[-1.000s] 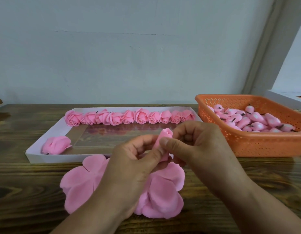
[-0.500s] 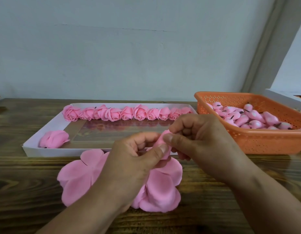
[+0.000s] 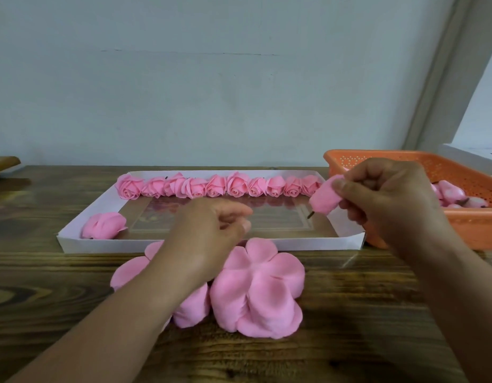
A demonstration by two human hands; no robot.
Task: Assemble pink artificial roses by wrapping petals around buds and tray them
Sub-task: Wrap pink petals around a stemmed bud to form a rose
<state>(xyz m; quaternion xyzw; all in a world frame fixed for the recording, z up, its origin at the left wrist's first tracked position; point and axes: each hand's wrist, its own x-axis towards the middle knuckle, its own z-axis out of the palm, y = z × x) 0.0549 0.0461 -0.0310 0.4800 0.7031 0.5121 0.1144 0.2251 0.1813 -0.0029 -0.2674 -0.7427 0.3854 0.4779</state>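
Ten roses [image 3: 220, 186] sitting in row along tray [image 3: 200, 244] far edge. Right hand [image 3: 388, 197] pinching wrapped bud [image 3: 326, 197] over tray right end. Left hand [image 3: 211, 230] hanging loose, holding nothing. Petals [image 3: 258, 288] waiting near table front edge; many buds left in basket [image 3: 460, 225].

1. There is one view only, from a wide-angle camera worn on the person's head; no second view shares the scene.
2. It faces forward and somewhat down, across a dark wooden table [image 3: 377, 299] toward a pale wall [image 3: 211, 92] behind it.
3. It sits close to the work: both forearms enter from the bottom edge, and the left hand [image 3: 208, 230] and right hand [image 3: 385, 194] lie near mid-frame.
4. The white tray [image 3: 211, 244] lies across the centre, its long side toward the camera; the orange basket [image 3: 474, 225] is cut by the right edge.
5. Wide-angle bending shows near the frame edges.
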